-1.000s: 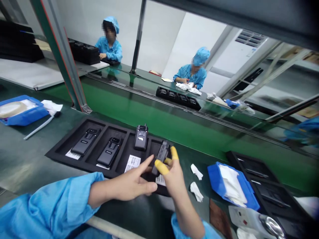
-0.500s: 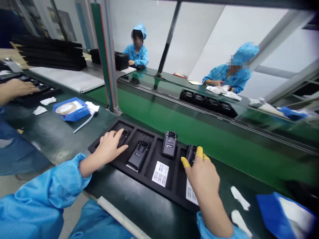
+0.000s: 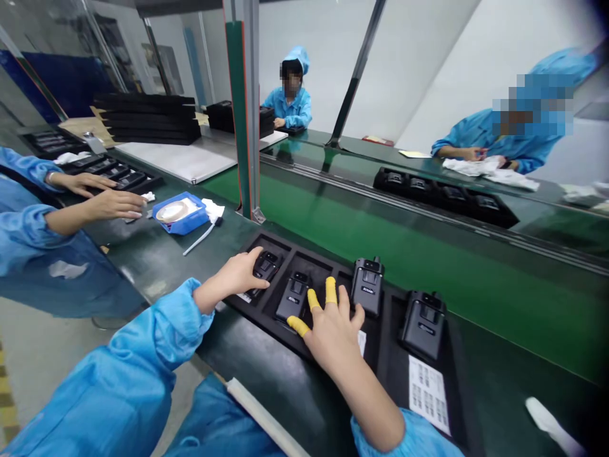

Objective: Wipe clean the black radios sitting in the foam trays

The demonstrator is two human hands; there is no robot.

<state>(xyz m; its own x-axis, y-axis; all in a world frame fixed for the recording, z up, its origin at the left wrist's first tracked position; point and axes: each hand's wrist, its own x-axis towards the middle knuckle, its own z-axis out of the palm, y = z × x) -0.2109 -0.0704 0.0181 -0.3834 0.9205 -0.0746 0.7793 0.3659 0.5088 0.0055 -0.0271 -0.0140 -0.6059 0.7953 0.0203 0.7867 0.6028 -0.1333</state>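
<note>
Grip open on both sides, nothing clenched. Left hand [image 3: 240, 274] rests with its fingers [image 3: 252, 256] over the first device [image 3: 266, 265] in the tray, not closed around it. Right hand [image 3: 333, 336] is spread over the second device [image 3: 294, 297], with yellow finger cots [image 3: 330, 290] on three digits. One cot seems to meet the device's edge; can't confirm contact from here.

Dark green bench [image 3: 261, 381] runs across the view, with a green conveyor [image 3: 404, 298] along its far edge. Black foam tray [image 3: 280, 244] sits by the bench's near edge. Four devices in the tray, one per compartment, the third [image 3: 367, 285] and fourth [image 3: 423, 325] clear of the hands. Label sheet [image 3: 427, 393] lies just below the fourth device.

Toward the bench's left end, blue box [image 3: 166, 226] holds a tape roll [image 3: 174, 211], with white cloth [image 3: 212, 209] touching its far corner. Beyond it, a co-worker's hand [image 3: 114, 204] is held just above a second tray [image 3: 143, 184]. Across the conveyor, two co-workers in blue smocks [image 3: 288, 108] [image 3: 490, 136] sit at a far bench, the nearer one over white cloth [image 3: 471, 166].
</note>
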